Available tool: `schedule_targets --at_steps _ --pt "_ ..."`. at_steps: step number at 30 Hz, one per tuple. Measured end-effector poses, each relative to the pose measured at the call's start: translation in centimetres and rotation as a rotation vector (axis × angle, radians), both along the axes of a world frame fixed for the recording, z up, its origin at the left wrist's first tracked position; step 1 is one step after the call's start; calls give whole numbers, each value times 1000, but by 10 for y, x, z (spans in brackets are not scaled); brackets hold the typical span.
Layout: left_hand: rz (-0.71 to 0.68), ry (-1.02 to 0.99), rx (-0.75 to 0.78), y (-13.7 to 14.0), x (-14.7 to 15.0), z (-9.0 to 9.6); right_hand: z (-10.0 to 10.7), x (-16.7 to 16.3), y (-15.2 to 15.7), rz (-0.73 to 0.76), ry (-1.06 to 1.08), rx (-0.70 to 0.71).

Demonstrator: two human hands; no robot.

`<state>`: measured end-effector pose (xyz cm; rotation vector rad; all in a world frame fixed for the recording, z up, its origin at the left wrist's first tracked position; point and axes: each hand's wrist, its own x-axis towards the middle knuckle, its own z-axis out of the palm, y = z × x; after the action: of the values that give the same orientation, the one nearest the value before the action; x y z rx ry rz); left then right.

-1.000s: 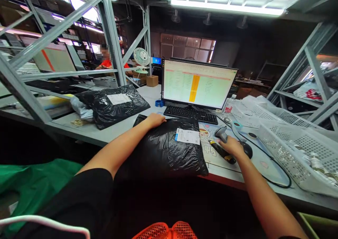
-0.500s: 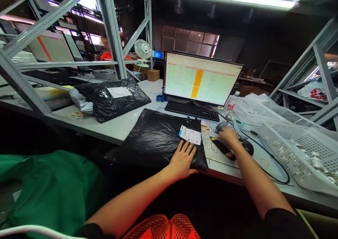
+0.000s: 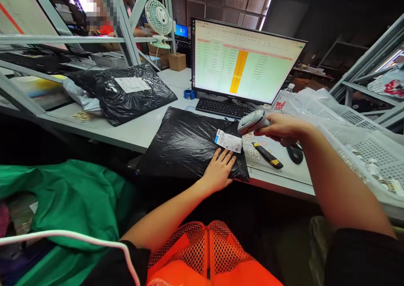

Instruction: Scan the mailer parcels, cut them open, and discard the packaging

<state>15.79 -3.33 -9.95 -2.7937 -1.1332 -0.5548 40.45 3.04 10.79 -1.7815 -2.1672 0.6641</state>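
A black plastic parcel (image 3: 179,145) lies at the desk's front edge, partly overhanging it. My left hand (image 3: 219,171) rests flat on its right end with the fingers spread, just below a white shipping label (image 3: 229,141). My right hand (image 3: 280,127) is wrapped round the handle of a grey barcode scanner (image 3: 252,121), raised above the desk. The scanner's head points left, close to the label. Beneath the right hand lie a black and yellow utility knife (image 3: 267,154) and a black mouse (image 3: 295,154).
Behind stand a monitor (image 3: 243,62) with a spreadsheet and a black keyboard (image 3: 221,108). Another black parcel (image 3: 126,94) lies at the left by a metal frame. White perforated baskets (image 3: 356,151) fill the right side. A small fan (image 3: 158,20) stands further back; a person sits beyond the frame.
My right hand has lifted the barcode scanner off the desk and brought it up and left to the label. The view has tilted down. My left hand stays on the parcel.
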Motion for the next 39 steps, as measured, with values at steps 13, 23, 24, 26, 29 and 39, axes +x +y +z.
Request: schedule_targets --at_steps 13,23,24,26,29,39 --pt "10 15 -59 -3 -3 1 -29 -4 16 -19 -101 -91" --pt "-12 36 -28 -2 -7 -6 -124 55 61 -560 -400 65" --pt "-13 36 -33 -2 -7 -5 -130 57 62 -608 -403 58" --pt "-14 36 -43 -2 -6 -5 -137 60 65 -680 -405 41" --pt "-9 38 -51 -2 -5 -5 -135 62 72 -720 -398 24" --pt "12 6 -55 0 -3 -6 -128 5 137 -477 -267 163"
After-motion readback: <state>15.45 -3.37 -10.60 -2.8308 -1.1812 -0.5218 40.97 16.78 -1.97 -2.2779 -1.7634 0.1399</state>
